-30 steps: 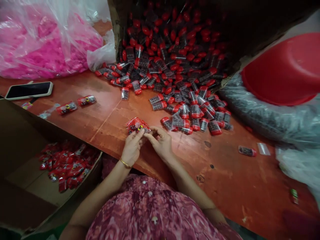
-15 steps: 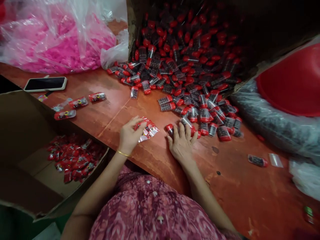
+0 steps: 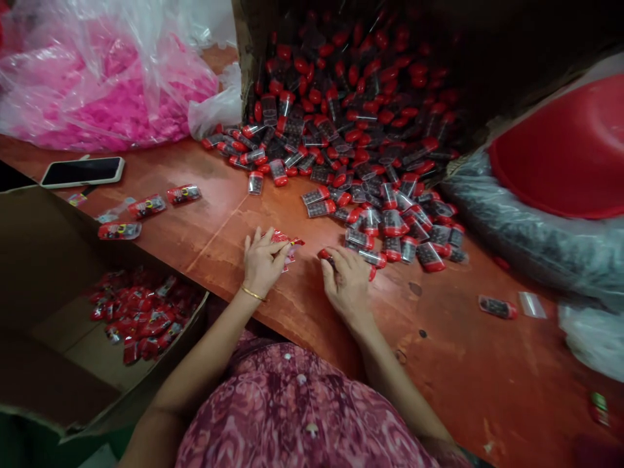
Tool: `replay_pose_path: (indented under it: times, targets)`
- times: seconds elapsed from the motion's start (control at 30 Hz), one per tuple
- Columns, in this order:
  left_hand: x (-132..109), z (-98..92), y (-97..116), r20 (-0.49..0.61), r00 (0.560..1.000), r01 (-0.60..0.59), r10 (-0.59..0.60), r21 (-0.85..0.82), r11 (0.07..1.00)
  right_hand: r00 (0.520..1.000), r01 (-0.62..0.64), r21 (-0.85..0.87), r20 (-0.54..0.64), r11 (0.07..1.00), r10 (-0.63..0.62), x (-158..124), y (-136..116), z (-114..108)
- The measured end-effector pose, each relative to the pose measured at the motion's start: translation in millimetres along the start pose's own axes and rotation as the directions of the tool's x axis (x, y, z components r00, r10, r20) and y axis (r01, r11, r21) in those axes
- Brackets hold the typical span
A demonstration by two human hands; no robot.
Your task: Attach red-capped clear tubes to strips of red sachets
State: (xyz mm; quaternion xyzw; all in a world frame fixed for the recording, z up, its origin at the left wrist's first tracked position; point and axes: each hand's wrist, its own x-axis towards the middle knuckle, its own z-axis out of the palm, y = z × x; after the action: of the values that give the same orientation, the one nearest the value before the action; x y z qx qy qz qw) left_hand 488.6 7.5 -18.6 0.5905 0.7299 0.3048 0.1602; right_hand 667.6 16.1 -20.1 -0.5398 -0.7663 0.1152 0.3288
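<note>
The left hand [image 3: 263, 260] lies low in the middle of the frame, fingers nearly straight, pinning a small stack of red-printed clear plastic sleeves [image 3: 288, 244] on the reddish-brown wooden tabletop [image 3: 463, 344]; a grip underneath cannot be told. Just right of it, the right hand [image 3: 348, 283] curls thumb and fingertips onto a small red-capped clear plastic container [image 3: 325, 255] at the near edge of the spilled heap of like containers [image 3: 361, 143]. It looks like the picking step; joining the container and a sleeve would call for one sleeve mouth held open.
</note>
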Motion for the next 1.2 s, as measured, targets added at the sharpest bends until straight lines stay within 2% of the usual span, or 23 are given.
replay_pose_path:
  times: [0.07, 0.13, 0.2, 0.27, 0.33, 0.37, 0.43, 0.47, 0.53, 0.6, 0.73, 0.8, 0.87, 0.93, 1.0, 1.1, 1.2]
  targets:
    - [-3.0, -6.2, 4.6, -0.03, 0.999, -0.021, 0.02, -0.023, 1.0, 0.993, -0.099, 0.262, 0.084, 0.96, 0.079, 6.2, -12.6, 5.9]
    - [-5.2, -11.1, 8.4, -0.056, 0.997, -0.057, 0.053, -0.063, 0.996, 0.972, -0.225, 0.502, 0.181, 0.835, 0.153, 13.1, -23.5, 14.4]
    - [-7.0, -14.6, 11.4, -0.076, 0.994, -0.086, 0.078, -0.106, 0.991, 0.952, -0.304, 0.656, 0.237, 0.691, 0.194, 19.0, -31.6, 21.4]
    - [-9.3, -17.3, 13.8, -0.106, 0.993, -0.074, 0.058, -0.157, 0.985, 0.943, -0.332, 0.726, 0.236, 0.602, 0.235, 22.5, -36.4, 24.1]
    - [-11.8, -19.3, 15.6, -0.101, 0.994, 0.015, -0.041, -0.245, 0.969, 0.939, -0.333, 0.748, 0.206, 0.575, 0.275, 22.8, -38.2, 23.0]
    - [-13.2, -19.8, 16.4, -0.06, 0.993, 0.077, -0.1, -0.305, 0.949, 0.939, -0.327, 0.75, 0.188, 0.575, 0.289, 21.8, -38.4, 21.8]
    - [-15.6, -18.8, 18.1, 0.093, 0.979, 0.205, -0.182, -0.447, 0.871, 0.941, -0.314, 0.744, 0.162, 0.589, 0.297, 17.6, -38.4, 19.8]
    - [-16.7, -17.2, 19.1, 0.169, 0.966, 0.255, -0.195, -0.52, 0.815, 0.943, -0.31, 0.738, 0.157, 0.6, 0.293, 14.7, -38.6, 19.5]
    - [-18.9, -11.8, 21.3, 0.24, 0.95, 0.312, -0.202, -0.655, 0.688, 0.948, -0.305, 0.715, 0.163, 0.63, 0.274, 7.9, -39.8, 20.9]
    - [-21.8, -5.5, 23.4, 0.23, 0.946, 0.323, -0.229, -0.739, 0.592, 0.955, -0.289, 0.685, 0.161, 0.669, 0.248, 0.8, -41.4, 23.7]
    - [-27.3, 1.4, 24.1, 0.216, 0.931, 0.346, -0.294, -0.774, 0.53, 0.981, -0.191, 0.562, 0.129, 0.805, 0.143, -8.1, -37.1, 23.2]
    - [-27.8, 0.2, 22.1, 0.237, 0.912, 0.38, -0.336, -0.797, 0.47, 0.993, -0.082, 0.393, 0.107, 0.916, 0.043, -8.3, -27.4, 16.4]
    - [-26.2, -3.7, 20.1, 0.281, 0.88, 0.424, -0.382, -0.828, 0.368, 0.998, -0.005, 0.112, 0.064, 0.994, -0.002, -6.5, -13.8, 7.1]
    - [-23.2, -9.1, 20.0, 0.351, 0.839, 0.476, -0.415, -0.844, 0.247, 0.999, -0.033, -0.189, 0.011, 0.981, 0.035, -4.3, 0.2, -1.4]
    - [-20.0, -14.1, 22.3, 0.43, 0.794, 0.532, -0.431, -0.834, 0.147, 0.996, -0.084, -0.376, -0.014, 0.923, 0.085, -3.4, 10.9, -6.4]
    - [-16.8, -18.2, 27.9, 0.511, 0.739, 0.586, -0.438, -0.809, 0.044, 0.998, -0.046, -0.402, 0.024, 0.914, 0.061, -5.2, 18.4, -7.1]
    - [-15.8, -19.2, 30.3, 0.546, 0.711, 0.602, -0.444, -0.798, -0.017, 0.998, -0.029, -0.208, 0.042, 0.978, 0.038, -9.9, 19.5, -5.3]
